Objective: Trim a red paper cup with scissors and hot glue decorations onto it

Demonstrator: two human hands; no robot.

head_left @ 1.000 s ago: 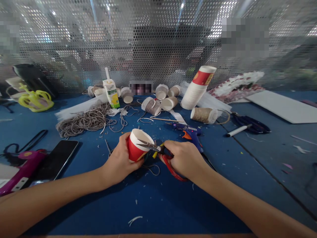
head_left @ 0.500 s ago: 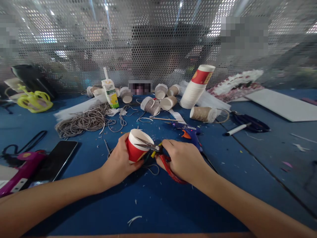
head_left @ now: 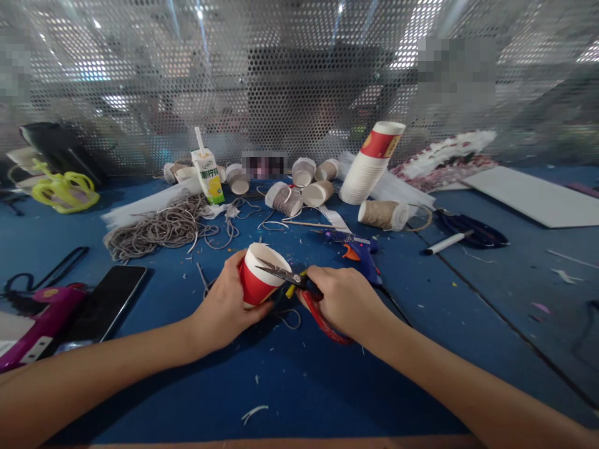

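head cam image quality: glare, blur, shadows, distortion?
Head view: bright glare spots on the perforated panel, pixelated blocks over parts of it; head view: red-and-white cup in left hand and scissors in right hand fairly crisp, frame edges softer and stretched; head view: soft shadow on the blue table below the left forearm.

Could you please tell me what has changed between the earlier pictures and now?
Hardly anything: the scissors shift only slightly in the right hand, and nothing was taken up or let go. The left hand still holds the paper cup, and the blades stay a little apart.
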